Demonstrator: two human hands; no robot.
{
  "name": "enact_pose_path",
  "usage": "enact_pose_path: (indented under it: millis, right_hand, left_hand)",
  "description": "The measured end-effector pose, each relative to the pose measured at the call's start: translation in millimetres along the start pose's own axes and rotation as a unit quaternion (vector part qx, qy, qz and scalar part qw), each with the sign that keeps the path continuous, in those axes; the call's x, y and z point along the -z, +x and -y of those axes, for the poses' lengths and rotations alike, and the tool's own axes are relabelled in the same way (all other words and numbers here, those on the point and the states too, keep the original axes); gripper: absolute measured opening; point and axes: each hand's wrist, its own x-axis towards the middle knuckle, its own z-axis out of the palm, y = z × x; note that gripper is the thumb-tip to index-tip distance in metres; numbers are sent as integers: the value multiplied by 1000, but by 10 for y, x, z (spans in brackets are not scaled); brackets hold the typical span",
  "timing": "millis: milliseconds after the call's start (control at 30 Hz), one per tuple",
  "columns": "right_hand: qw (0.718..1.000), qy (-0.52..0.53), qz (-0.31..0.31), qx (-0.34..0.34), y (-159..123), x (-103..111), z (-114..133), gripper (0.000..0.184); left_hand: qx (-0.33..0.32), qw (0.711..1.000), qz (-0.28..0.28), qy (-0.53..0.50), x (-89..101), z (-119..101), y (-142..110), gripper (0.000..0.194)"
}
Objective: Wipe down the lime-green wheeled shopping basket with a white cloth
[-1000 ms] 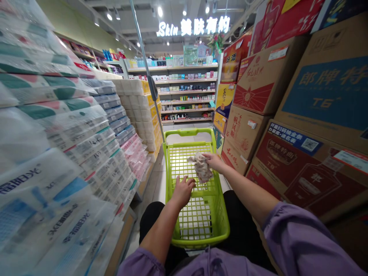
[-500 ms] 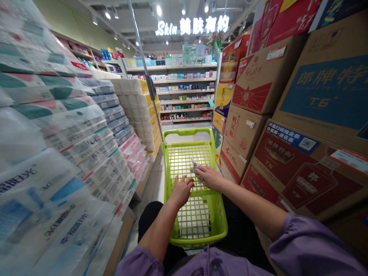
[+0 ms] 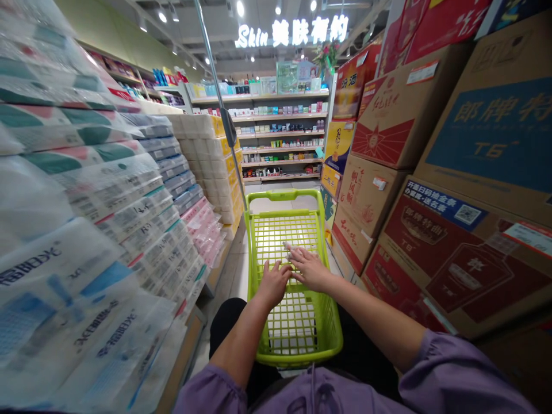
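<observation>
A lime-green plastic shopping basket (image 3: 297, 361) with grid sides stands in front of me between my knees, tipped so that its mesh faces up. My right hand (image 3: 311, 269) lies over the mesh with its fingers closed down on a crumpled whitish cloth (image 3: 288, 246); only a small end of the cloth shows past the fingers. Close beside it, my left hand (image 3: 275, 283) hovers at the mesh, fingers apart and slightly bent, holding nothing. The fingertips of both hands nearly meet.
Plastic-wrapped paper packs (image 3: 129, 213) are stacked along the left on a low platform. Cardboard cartons (image 3: 466, 241) rise on the right. A metal pole (image 3: 215, 75) stands beyond the basket's left side. Shelves (image 3: 280, 118) of small boxes and bottles close off the aisle ahead.
My right hand has shifted slightly down and left, nearer my left hand, and now covers more of the cloth. My left hand stays almost in place.
</observation>
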Motion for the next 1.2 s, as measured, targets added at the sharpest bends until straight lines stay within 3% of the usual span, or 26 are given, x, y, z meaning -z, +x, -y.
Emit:
enact_pose_path:
  millis: [67, 267, 367, 467, 567, 667, 800, 1033, 1200]
  right_hand:
    - [1000, 11, 11, -17, 26, 12, -7, 49]
    - [995, 22, 67, -65, 15, 24, 93, 74]
    - [993, 18, 100, -58, -6, 45, 160, 82]
    - [996, 12, 80, -28, 15, 110, 153, 87]
    - [999, 2, 51, 2, 56, 216, 80, 74]
    - [1000, -2, 31, -8, 61, 298, 5, 51]
    - [999, -6, -24, -24, 25, 278, -22, 35]
    - [983, 131, -76, -105, 191, 300, 1, 23]
    - [970, 15, -123, -210, 334, 274, -110, 38]
  left_hand:
    - [1, 1000, 1, 0, -18, 6, 0, 32]
    - [3, 1000, 1, -7, -16, 10, -11, 29]
    - [-1, 1000, 9, -5, 17, -7, -21, 30]
    - [-3, 1000, 13, 0, 31, -16, -28, 31]
    - [-4, 1000, 19, -5, 21, -11, -25, 31]
    - [-3, 1000, 28, -13, 12, -6, -16, 32]
    - [-2, 999, 29, -14, 25, -11, -8, 34]
    - [-2, 1000, 28, -7, 50, -15, -10, 35]
    - [-5, 1000, 16, -15, 26, -2, -21, 35]
